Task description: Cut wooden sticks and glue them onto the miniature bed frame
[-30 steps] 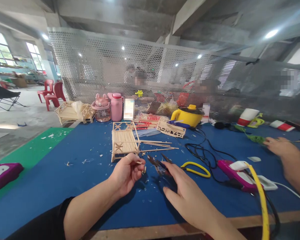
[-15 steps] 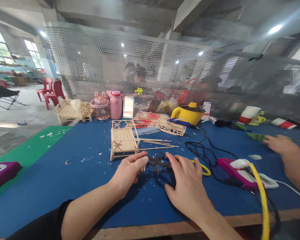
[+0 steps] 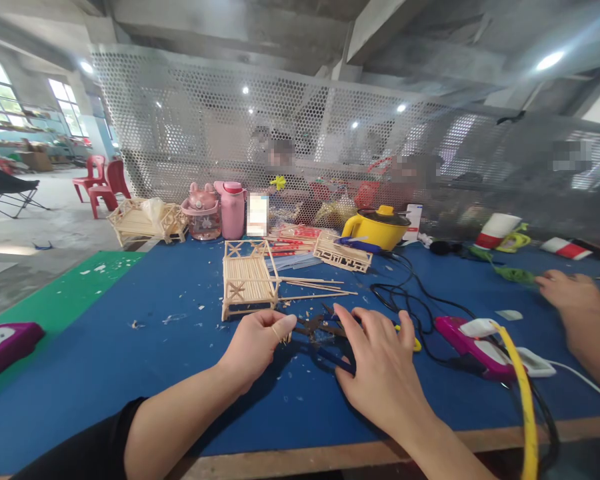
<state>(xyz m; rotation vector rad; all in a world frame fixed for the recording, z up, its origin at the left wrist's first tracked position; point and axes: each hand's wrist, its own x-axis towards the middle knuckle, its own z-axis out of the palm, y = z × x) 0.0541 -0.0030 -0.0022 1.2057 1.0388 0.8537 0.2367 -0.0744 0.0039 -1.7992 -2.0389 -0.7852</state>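
My left hand (image 3: 257, 347) is closed in a pinch on a short thin wooden stick, held low over the blue table (image 3: 145, 347). My right hand (image 3: 383, 367) lies over a dark cutter (image 3: 314, 327) whose jaws point at the stick; its fingers are bent around the handles, which are hidden under the hand. Just beyond the hands stands a small model bed of wooden sticks (image 3: 247, 280), with several loose long sticks (image 3: 315, 287) lying to its right. Wood chips are scattered around the hands.
Another person's hand (image 3: 570, 293) rests at the right. A pink glue gun (image 3: 473, 340), black cables (image 3: 405, 300) and a yellow loop (image 3: 523, 393) lie right of my hands. At the back stand pink bottles (image 3: 233, 213), a yellow pot (image 3: 377, 230) and more stick models (image 3: 343, 255). A mesh screen stands behind.
My right hand has come down over the cutter and closed in on it, bringing its jaws to the stick. My left hand has lowered slightly toward the table.
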